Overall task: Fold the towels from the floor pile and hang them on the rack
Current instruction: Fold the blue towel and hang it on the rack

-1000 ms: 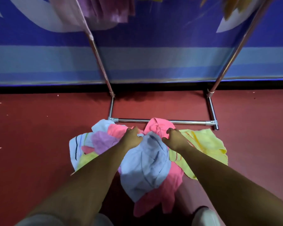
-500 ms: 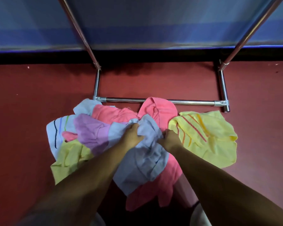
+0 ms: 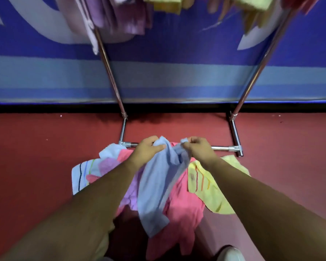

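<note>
**Blue towel pinched at the top, hanging lengthwise toward me**

My left hand (image 3: 148,148) and right hand (image 3: 199,147) are both up in front of me at the same height, close together. Each pinches a bunch of the blue towel (image 3: 158,187) at its upper edge. The cloth between them is gathered, not stretched flat. From there the towel's long axis drops down and back toward my body, and its lower end trails over the pile (image 3: 184,208) of pink, yellow and striped towels on the red floor (image 3: 36,157).

Neither hand is nearer; the towel sits dead centre between them. I judge the next move is sideways, drawing the hands apart along that top edge to open the cloth for folding. The rack (image 3: 109,72) stands straight ahead beyond the pile, its uprights rising to hung towels (image 3: 120,17) at the top of view. The hang afterwards therefore goes up and forward.
</note>
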Demonstrator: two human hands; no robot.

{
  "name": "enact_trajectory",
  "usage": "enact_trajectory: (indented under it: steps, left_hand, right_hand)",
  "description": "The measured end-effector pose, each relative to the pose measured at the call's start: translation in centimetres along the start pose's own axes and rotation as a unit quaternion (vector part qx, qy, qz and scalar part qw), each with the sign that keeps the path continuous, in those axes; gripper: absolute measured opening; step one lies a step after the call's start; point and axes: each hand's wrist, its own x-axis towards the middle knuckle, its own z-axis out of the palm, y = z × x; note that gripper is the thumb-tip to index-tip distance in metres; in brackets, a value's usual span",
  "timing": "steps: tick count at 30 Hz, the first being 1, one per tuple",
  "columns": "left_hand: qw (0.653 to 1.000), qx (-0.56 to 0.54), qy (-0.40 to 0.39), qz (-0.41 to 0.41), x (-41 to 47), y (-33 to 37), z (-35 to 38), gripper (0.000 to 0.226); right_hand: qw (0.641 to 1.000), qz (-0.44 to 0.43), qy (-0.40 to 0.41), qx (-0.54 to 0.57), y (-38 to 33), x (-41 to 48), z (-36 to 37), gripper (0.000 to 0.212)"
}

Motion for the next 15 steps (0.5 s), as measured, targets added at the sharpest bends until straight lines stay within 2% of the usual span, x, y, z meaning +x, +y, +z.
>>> enact_trajectory:
  steps: [2, 5, 9, 12, 15]
  left_hand:
    - [0.999, -0.035, 0.021, 0.006, -1.6, 3.4, -1.5, 0.035]
    - [0.995, -0.078, 0.042, 0.040, -4.8, 9.0, -3.6, 0.027]
    - [0.983, -0.120, 0.097, 0.103, -10.1, 15.5, -5.9, 0.005]
    - [0.976, -0.147, 0.117, 0.113, -13.8, 18.5, -7.1, 0.005]
    - [0.977, -0.134, 0.124, 0.112, -17.1, 19.6, -7.4, 0.008]
  right_hand:
    - [0.998, -0.050, 0.009, 0.026, -3.9, -2.2, -0.8, 0.016]
    - [0.992, -0.103, 0.026, 0.067, -9.4, -5.9, -1.9, 0.022]
    - [0.985, -0.164, 0.053, 0.032, -15.2, -11.8, -3.0, 0.033]
    - [0.978, -0.200, 0.056, -0.002, -17.2, -16.4, -3.5, 0.021]
    - [0.978, -0.207, 0.031, 0.007, -16.3, -19.8, -3.0, 0.021]
